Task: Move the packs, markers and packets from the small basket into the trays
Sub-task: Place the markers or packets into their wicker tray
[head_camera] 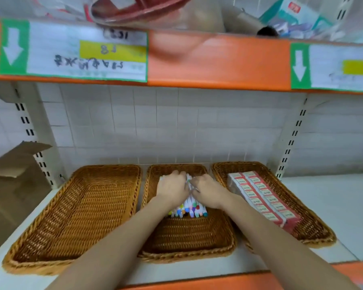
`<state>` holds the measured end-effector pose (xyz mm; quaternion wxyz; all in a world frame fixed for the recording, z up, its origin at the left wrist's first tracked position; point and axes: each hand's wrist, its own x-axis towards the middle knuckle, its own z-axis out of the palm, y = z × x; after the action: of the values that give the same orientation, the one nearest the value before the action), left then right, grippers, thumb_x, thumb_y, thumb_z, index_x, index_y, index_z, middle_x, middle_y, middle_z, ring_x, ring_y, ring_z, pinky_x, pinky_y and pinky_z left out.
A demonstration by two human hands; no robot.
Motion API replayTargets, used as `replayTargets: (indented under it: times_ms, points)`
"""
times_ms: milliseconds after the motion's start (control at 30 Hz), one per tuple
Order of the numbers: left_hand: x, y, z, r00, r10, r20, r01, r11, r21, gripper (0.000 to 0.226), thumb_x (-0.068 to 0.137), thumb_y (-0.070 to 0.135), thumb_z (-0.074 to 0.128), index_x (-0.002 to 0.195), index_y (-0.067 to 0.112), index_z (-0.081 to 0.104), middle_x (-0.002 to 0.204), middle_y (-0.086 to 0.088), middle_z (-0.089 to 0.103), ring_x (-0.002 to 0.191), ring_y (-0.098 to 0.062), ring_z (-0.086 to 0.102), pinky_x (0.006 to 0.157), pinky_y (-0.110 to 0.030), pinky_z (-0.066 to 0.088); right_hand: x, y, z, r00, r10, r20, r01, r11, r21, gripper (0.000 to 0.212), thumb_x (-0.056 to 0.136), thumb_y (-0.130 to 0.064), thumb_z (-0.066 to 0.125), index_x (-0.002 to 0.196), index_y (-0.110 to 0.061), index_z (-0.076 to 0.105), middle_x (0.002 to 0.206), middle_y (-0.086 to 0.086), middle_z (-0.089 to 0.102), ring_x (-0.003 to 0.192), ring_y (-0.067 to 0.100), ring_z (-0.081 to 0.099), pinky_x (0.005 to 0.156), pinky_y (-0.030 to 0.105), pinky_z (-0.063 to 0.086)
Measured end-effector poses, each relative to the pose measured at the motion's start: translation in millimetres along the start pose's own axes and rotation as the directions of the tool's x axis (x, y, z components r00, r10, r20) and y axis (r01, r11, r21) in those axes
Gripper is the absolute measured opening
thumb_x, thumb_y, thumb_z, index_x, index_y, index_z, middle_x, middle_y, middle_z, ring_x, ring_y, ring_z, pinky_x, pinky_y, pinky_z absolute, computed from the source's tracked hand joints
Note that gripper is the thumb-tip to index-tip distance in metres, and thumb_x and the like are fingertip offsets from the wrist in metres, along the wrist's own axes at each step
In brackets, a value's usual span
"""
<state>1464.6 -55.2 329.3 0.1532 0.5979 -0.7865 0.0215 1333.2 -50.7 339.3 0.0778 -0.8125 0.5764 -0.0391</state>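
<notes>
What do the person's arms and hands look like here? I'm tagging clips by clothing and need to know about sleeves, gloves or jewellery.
Both forearms are bare up to the bottom edge of the picture: no sleeves show. The left hand and right hand wear no gloves. No watch, bracelet or ring is visible, though the fingers are partly hidden and slightly blurred.

The shelf label [72, 51] carries handwritten "83" on its yellow patch, beside a white down-arrow; other writing is blurred.
</notes>
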Motion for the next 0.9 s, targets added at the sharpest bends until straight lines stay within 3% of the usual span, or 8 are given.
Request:
replayTargets:
  times_ms: [100,167,233,333,533,667,900]
  points:
    - [-4.1,4.1,-3.4,0.995,0.030,0.091,-0.032,0.999,0.025,0.034,0.097,0.024,0.042,0.126,0.008,0.050,0.127,-0.015,0.051,0.116,-0.030,0.052,0.091,-0.036,0.043,-14.8,7.5,-1.4,0.998,-0.052,-0.047,0.046,0.991,-0.127,0.042,0.098,-0.023,0.038,0.135,-0.007,0.048,0.142,0.011,0.045,0.131,0.026,0.037,0.108,0.036,0.032]
    - [-7.6,8.9,-2.5,0.978,0.036,0.207,-0.043,0.999,0.029,0.043,0.100,0.027,0.039,0.137,0.005,0.041,0.141,-0.021,0.039,0.132,-0.033,0.036,0.106,-0.038,0.034,-27.7,13.3,-2.1,0.999,-0.050,-0.006,0.048,0.980,-0.191,0.053,0.101,-0.030,0.035,0.151,-0.013,0.029,0.158,0.005,0.023,0.144,0.023,0.019,0.117,0.038,0.015]
    - [-13.0,16.8,-1.9,0.955,0.032,0.296,-0.029,0.999,-0.014,0.050,0.102,0.032,0.036,0.143,0.003,0.032,0.147,-0.022,0.030,0.138,-0.034,0.027,0.112,-0.039,0.028,-44.4,18.3,-6.0,0.999,-0.012,0.046,0.021,0.980,-0.197,0.060,0.103,-0.037,0.032,0.155,-0.018,0.012,0.163,0.001,0.005,0.149,0.020,0.002,0.119,0.041,0.003]
    - [-23.6,36.9,-3.6,0.947,0.022,0.320,-0.005,0.999,-0.052,0.061,0.102,0.042,0.032,0.151,0.007,0.020,0.157,-0.018,0.018,0.145,-0.031,0.016,0.117,-0.042,0.020,-74.5,28.4,-12.4,0.995,0.039,0.092,-0.025,0.987,-0.156,0.068,0.101,-0.051,0.029,0.155,-0.022,-0.001,0.162,-0.001,-0.008,0.149,0.018,-0.008,0.120,0.046,-0.003]
    - [-58.9,111.2,-17.1,0.902,0.015,0.432,-0.011,1.000,-0.012,0.067,0.100,0.056,0.019,0.154,0.023,-0.004,0.160,-0.002,-0.016,0.147,-0.026,-0.013,0.117,-0.047,-0.005,-150.8,65.4,-23.5,0.986,0.112,0.126,-0.101,0.991,-0.093,0.077,0.096,-0.063,0.025,0.154,-0.026,-0.009,0.161,-0.003,-0.015,0.148,0.019,-0.013,0.119,0.050,-0.005]
    - [-79.3,166.9,-16.6,0.890,0.042,0.454,-0.045,0.999,-0.003,0.067,0.099,0.057,0.017,0.153,0.026,-0.007,0.159,0.001,-0.019,0.147,-0.023,-0.016,0.117,-0.045,-0.009,-198.5,97.5,-26.0,0.979,0.152,0.134,-0.142,0.987,-0.076,0.078,0.096,-0.064,0.026,0.154,-0.026,-0.009,0.161,-0.002,-0.016,0.148,0.017,-0.016,0.119,0.050,-0.006]
    - [-99.4,259.8,1.3,0.925,0.131,0.356,-0.128,0.991,-0.034,0.067,0.100,0.054,0.019,0.153,0.021,-0.007,0.159,-0.005,-0.019,0.147,-0.026,-0.015,0.119,-0.044,-0.007,-268.4,162.8,-22.1,0.972,0.214,0.096,-0.208,0.976,-0.060,0.074,0.099,-0.058,0.026,0.154,-0.024,-0.010,0.161,-0.003,-0.017,0.148,0.016,-0.014,0.119,0.048,-0.004]
